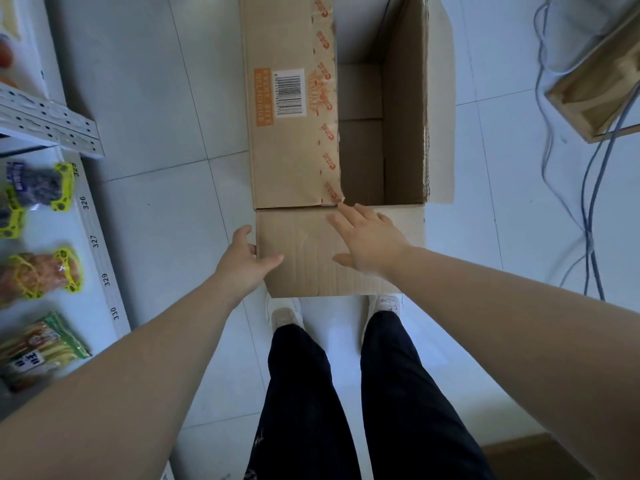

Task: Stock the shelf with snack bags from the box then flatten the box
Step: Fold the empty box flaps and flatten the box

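Observation:
A brown cardboard box [294, 150] stands open on the tiled floor in front of me, and I see nothing inside it. Its near flap [304, 258] folds out toward my feet. My left hand [247, 261] grips the flap's left edge, thumb on top and fingers round the side. My right hand [367, 237] lies flat on the flap with straight fingers, fingertips close to the box rim. Snack bags [41, 271] lie in a row on the white shelf [100, 258] at the left.
The box's left flap carries a barcode label [290, 92] and red printed tape. Cables [588, 202] trail over the floor at the right, beside a wooden stand [599, 84]. A perforated shelf upright [52, 123] juts out at upper left. My feet stand just behind the flap.

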